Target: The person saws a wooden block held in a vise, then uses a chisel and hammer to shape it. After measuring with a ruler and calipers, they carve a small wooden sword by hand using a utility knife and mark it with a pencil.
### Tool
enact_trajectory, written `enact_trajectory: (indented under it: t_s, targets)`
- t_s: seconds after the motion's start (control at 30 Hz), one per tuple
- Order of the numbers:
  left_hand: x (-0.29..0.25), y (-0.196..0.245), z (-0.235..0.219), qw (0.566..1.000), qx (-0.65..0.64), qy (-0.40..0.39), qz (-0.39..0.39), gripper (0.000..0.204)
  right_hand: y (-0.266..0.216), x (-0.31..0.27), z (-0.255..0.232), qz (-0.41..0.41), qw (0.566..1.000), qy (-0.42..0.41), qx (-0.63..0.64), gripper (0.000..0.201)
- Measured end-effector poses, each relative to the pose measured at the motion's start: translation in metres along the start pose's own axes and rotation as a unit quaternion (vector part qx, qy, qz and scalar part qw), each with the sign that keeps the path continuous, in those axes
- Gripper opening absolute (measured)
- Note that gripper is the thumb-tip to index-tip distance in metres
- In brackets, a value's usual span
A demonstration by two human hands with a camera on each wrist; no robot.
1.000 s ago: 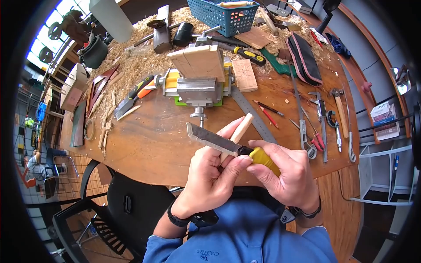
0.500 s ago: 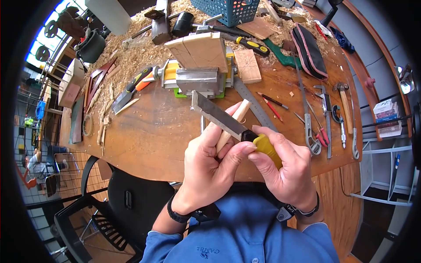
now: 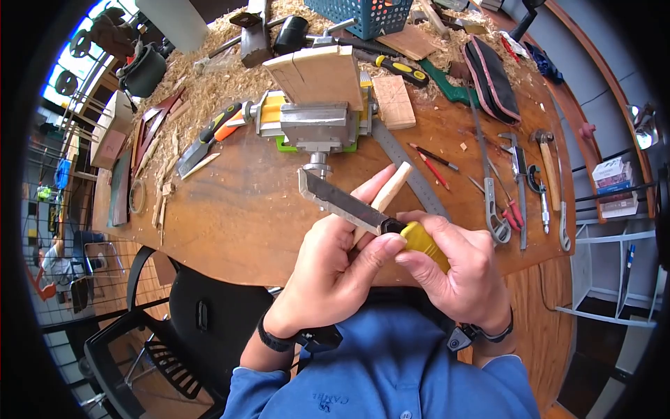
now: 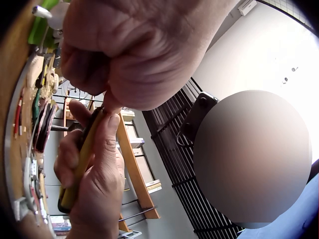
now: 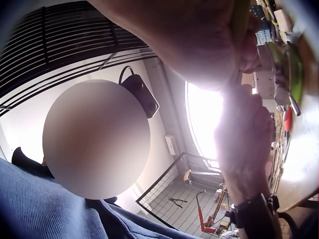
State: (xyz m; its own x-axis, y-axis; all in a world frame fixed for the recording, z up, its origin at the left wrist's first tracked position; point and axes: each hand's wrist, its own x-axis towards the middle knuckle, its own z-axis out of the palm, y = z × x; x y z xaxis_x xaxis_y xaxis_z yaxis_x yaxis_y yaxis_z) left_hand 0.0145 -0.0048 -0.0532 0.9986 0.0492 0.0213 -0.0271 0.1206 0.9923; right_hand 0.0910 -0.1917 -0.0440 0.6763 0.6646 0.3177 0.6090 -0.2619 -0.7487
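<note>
The left hand point(image 3: 333, 269) grips a pale wooden stick point(image 3: 393, 188), whose tip sticks up past the fingers. Across the stick lies the flat steel blade point(image 3: 342, 202) of a chisel with a yellow handle point(image 3: 424, 244). Fingers and thumb of the right hand point(image 3: 457, 269) are curled round that handle, and the left thumb touches the blade's base. In the left wrist view the right hand point(image 4: 97, 174) holds the yellow and black handle point(image 4: 82, 172). The right wrist view shows the left hand point(image 5: 244, 132) in glare, the stick hidden there.
A vise point(image 3: 317, 126) clamping a wooden board point(image 3: 321, 77) stands beyond the hands. Another chisel point(image 3: 209, 140) lies left of it; a steel ruler point(image 3: 412, 167), pencils, a caliper and a hammer point(image 3: 546, 167) lie right. Wood shavings and a blue basket point(image 3: 366, 17) are farther back.
Since half a second ago the blade and stick have come down nearer the body, the stick's tip moving slightly right. Both hands keep their grips.
</note>
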Motion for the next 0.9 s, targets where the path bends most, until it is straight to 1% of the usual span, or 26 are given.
enact_trajectory:
  t_s: [0.13,0.23,0.3,0.37,0.43,0.5,0.57,0.63,0.67,0.73,0.77,0.8,0.83,0.87,0.9]
  targets:
    - [0.002,-0.001,0.000,1.000,0.002,0.011,0.014,0.066,-0.003,0.000,0.002,0.001,0.999,0.007,-0.040,0.042]
    - [-0.001,-0.002,0.000,0.999,0.032,0.013,0.000,0.063,-0.001,-0.001,0.005,-0.014,0.998,0.019,-0.049,0.042]
    - [0.000,-0.001,0.003,0.999,0.028,0.037,0.008,0.061,-0.001,0.000,0.005,-0.019,0.998,0.024,-0.059,0.042]
    - [0.000,-0.002,0.006,0.999,0.019,0.043,0.015,0.058,-0.003,-0.001,0.005,-0.031,0.996,0.037,-0.080,0.042]
    - [0.002,-0.005,0.005,0.997,0.033,0.052,0.037,0.055,-0.003,-0.001,0.006,-0.027,0.995,0.041,-0.089,0.043]
    - [0.002,-0.003,0.006,0.997,0.029,0.056,0.037,0.055,-0.003,-0.001,0.008,-0.025,0.994,0.045,-0.095,0.043]
    - [0.002,-0.003,0.009,0.997,0.026,0.062,0.037,0.055,-0.004,-0.001,0.011,-0.021,0.992,0.067,-0.104,0.043]
    - [0.004,-0.005,0.012,0.994,0.041,0.095,0.046,0.054,-0.005,-0.001,0.014,-0.016,0.992,0.079,-0.096,0.043]
    - [0.003,-0.006,0.010,0.994,0.041,0.083,0.056,0.053,-0.005,-0.001,0.016,-0.008,0.992,0.090,-0.089,0.042]
    - [0.004,-0.005,0.010,0.995,0.036,0.077,0.051,0.050,-0.003,0.001,0.017,-0.018,0.992,0.095,-0.078,0.041]
    - [0.004,-0.005,0.007,0.996,0.043,0.059,0.049,0.053,-0.004,0.001,0.014,-0.006,0.995,0.080,-0.054,0.040]
    - [0.003,-0.004,0.007,0.996,0.041,0.057,0.049,0.053,-0.005,-0.001,0.011,0.007,0.997,0.065,-0.032,0.040]
    - [0.002,-0.002,0.007,0.999,0.004,0.041,0.033,0.056,-0.004,-0.001,0.009,0.008,0.997,0.067,-0.035,0.040]
    - [0.002,-0.001,0.008,0.999,-0.033,0.025,0.017,0.059,-0.003,-0.001,0.006,0.007,0.998,0.046,-0.029,0.040]
    - [0.002,0.000,0.008,0.999,-0.033,0.024,0.018,0.059,-0.002,-0.001,0.005,0.004,0.999,0.025,-0.022,0.040]
